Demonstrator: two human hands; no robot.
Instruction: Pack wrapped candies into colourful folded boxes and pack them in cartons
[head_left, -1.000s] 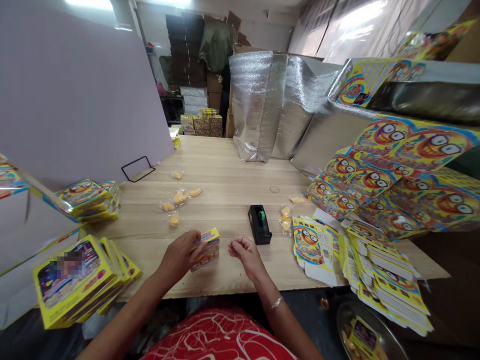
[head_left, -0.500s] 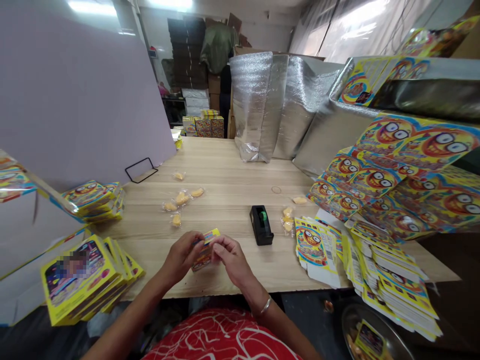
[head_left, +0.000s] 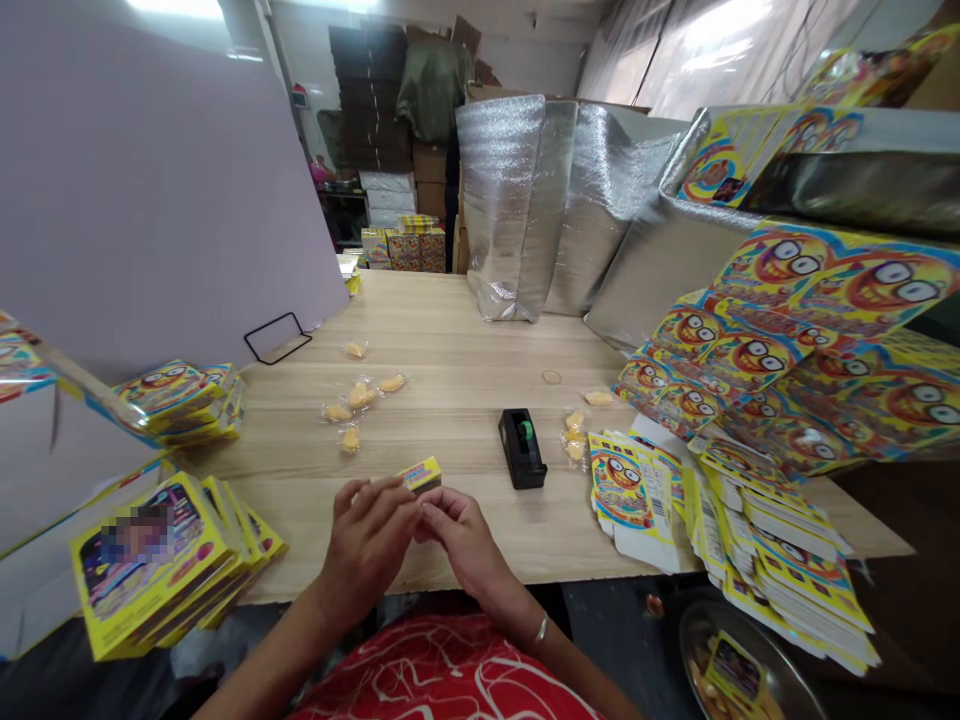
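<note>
Head view shows my two hands meeting low in the middle of the frame, over the near edge of the pale wooden table (head_left: 465, 350). Between them sits a small yellow printed cardboard box (head_left: 420, 474), its top end poking up just above my fingertips, long axis running from lower left to upper right. My left hand (head_left: 369, 545) wraps its left side, fingers curled closed against it. My right hand (head_left: 459, 530) pinches it from the right, thumb and fingers pressed together on the cardboard. Both hands touch the box about equally. A black tape dispenser (head_left: 521, 448) stands just right of it; clear-wrapped yellow candies (head_left: 352, 400) lie above left, and flat yellow carton blanks (head_left: 637, 490) fan out at right.
</note>
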